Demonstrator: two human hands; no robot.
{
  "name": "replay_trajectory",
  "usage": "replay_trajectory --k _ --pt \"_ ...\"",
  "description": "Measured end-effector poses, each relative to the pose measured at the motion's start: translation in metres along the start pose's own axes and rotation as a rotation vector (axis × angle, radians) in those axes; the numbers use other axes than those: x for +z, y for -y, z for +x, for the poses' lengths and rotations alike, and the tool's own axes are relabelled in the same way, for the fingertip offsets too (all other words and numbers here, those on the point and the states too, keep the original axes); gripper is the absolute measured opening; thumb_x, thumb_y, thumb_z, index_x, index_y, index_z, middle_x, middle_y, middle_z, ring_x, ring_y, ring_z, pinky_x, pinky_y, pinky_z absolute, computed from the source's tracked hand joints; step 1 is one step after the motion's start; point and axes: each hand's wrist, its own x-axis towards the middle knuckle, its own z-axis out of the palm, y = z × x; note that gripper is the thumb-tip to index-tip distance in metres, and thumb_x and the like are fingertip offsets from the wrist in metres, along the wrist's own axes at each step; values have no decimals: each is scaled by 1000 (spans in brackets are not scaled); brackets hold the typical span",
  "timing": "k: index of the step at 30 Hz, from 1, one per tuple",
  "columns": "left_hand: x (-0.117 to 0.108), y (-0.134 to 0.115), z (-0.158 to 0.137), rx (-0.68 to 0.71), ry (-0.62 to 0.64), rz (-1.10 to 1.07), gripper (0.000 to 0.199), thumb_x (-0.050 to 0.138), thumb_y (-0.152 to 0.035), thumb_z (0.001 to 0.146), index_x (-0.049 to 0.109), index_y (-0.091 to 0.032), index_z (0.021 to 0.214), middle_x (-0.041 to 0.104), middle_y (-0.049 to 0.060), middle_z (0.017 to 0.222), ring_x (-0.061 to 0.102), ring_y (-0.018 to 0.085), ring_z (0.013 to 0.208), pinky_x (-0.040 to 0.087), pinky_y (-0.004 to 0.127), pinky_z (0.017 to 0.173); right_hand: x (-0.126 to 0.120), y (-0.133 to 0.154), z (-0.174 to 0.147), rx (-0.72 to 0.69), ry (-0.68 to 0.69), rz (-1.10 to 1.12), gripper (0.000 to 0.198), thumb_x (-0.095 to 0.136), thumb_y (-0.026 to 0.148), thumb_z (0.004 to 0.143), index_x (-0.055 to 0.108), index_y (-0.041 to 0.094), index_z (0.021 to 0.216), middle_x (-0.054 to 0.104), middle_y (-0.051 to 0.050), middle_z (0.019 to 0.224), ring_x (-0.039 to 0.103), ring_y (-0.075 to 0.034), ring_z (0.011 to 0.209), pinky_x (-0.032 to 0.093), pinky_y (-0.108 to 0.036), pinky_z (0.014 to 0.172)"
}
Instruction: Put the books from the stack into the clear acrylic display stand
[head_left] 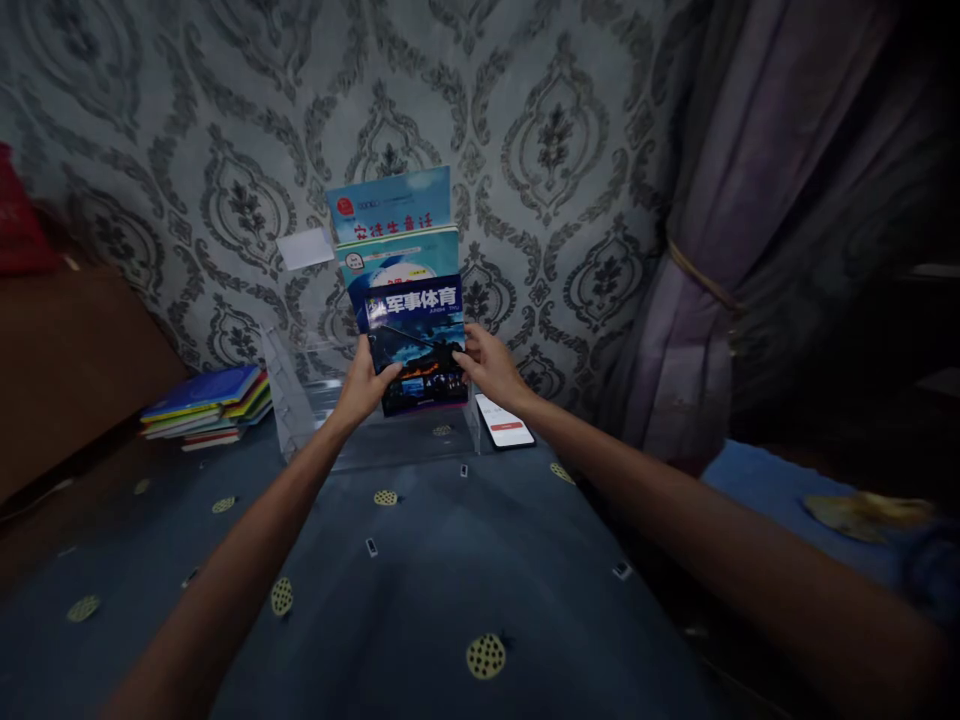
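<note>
A dark blue book [417, 340] with white lettering stands nearly upright between my hands. My left hand [364, 385] grips its left edge, thumb across the cover. On the opposite edge, my right hand [491, 368] is closed with its thumb on the front. Behind it rise a teal book [441, 250] and a taller light blue book [409, 195] with red lettering. A clear acrylic rack [289, 400] surrounds the lower part of the books; whether the dark book touches its base I cannot tell.
A stack of books [210, 400] lies left of the rack, near a brown box [82, 370]. A lit phone [508, 424] rests at the rack's right end. Patterned wallpaper [555, 140] backs the blue cloth [427, 600]; a tied curtain [697, 300] hangs at right.
</note>
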Motion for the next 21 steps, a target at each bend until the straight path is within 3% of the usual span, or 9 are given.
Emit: replay_trajectory --k 4,7,13,21 --pt "-1 -3 3 57 -44 191 59 67 -33 88 40 -19 139 60 12 134 54 30 130 43 45 110 -1 0 1 -84 -64 -144 32 55 22 86 56 25 118 68 -5 91 65 -24 82 57 -37 65" --pt "-1 -3 5 68 -44 248 60 67 -36 90 39 -21 141 61 12 132 59 29 125 46 45 107 -3 2 0 -107 -82 -203 32 55 23 88 55 24 120 66 -5 89 64 -24 82 57 -40 73" --pt "-1 3 13 116 -61 273 67 68 -42 92 34 -23 147 63 11 128 60 28 125 50 42 104 -5 6 7 -140 -121 -216 27 55 21 87 56 22 115 59 -2 83 62 -21 77 55 -40 75" --pt "0 6 18 133 -97 269 61 70 -44 91 40 -24 140 65 8 121 65 25 113 53 40 97 -6 1 16 -184 -155 -230 26 56 23 89 56 23 114 63 -4 87 64 -23 84 56 -42 80"
